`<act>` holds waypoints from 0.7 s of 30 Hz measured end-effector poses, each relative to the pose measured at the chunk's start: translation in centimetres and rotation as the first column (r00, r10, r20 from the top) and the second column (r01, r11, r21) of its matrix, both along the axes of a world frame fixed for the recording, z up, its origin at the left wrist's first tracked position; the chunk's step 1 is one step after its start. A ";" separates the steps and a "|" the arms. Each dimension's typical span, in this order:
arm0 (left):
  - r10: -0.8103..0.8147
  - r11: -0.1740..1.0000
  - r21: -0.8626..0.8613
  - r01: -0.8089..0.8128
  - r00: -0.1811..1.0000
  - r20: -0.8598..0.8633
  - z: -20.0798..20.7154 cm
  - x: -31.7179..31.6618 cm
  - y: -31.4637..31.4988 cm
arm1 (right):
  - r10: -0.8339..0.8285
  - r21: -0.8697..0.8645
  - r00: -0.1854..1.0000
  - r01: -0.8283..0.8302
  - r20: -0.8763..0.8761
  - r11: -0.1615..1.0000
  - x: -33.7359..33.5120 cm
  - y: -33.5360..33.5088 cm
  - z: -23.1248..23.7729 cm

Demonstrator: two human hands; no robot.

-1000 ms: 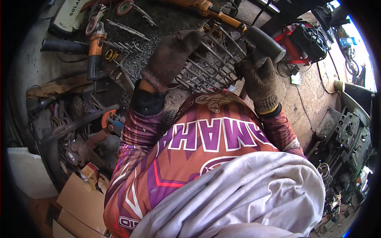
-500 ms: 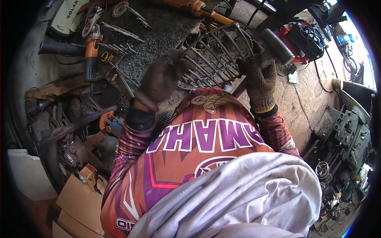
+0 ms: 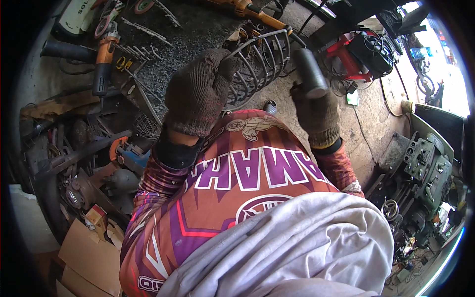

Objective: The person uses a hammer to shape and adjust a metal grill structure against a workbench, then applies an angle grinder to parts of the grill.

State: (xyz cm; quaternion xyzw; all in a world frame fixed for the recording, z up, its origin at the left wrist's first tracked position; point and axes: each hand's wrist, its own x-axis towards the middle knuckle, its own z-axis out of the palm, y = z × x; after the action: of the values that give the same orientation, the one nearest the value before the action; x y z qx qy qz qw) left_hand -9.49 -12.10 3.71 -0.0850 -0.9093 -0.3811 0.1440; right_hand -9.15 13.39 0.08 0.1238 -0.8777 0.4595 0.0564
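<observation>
My left hand [image 3: 198,94], in a dark knitted work glove, is closed round the near left side of a cage-like rack [image 3: 262,64] of bent metal rods. The rack stands tilted in front of my chest, its curved bars spreading to the right. My right hand [image 3: 318,118], gloved the same way, is a closed fist just right of the rack and apart from it. A thick grey metal cylinder [image 3: 310,74], like a mallet's head, stands up from this fist, its near end overlapping the glove. Any handle inside the fist is hidden.
Orange angle grinders [image 3: 104,59] lie at the left and far side, near loose metal rods [image 3: 146,31]. At the right are a black and red machine with cables [image 3: 368,52] and a green-grey lathe-like machine [image 3: 423,168]. A cardboard box [image 3: 91,255] sits at lower left.
My right hand has come off the rack and drawn slightly nearer. The cylinder has swung left and turned more upright with it. The rack has turned in my left hand, which stays closed on it.
</observation>
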 end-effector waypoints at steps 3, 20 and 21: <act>-0.018 0.999 -0.037 0.021 0.996 0.088 0.1 0.3 0.2 | 0.150 0.249 0.988 -0.138 -0.031 0.959 0.7 -0.8 2.0; -0.143 0.983 -0.090 0.162 0.971 0.192 -0.2 1.3 0.1 | 0.126 0.451 0.987 -0.160 0.104 0.878 2.4 -2.4 3.0; -0.140 0.981 -0.107 0.160 0.975 0.175 -0.3 1.2 0.0 | 0.170 0.425 0.983 -0.185 0.074 0.886 2.5 -2.3 3.4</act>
State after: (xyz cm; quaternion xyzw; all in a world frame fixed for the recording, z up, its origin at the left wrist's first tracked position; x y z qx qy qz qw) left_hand -8.33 -12.06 3.36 -0.1298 -0.9305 -0.3409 0.0327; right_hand -6.65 11.08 3.53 0.2049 -0.9431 0.2601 -0.0300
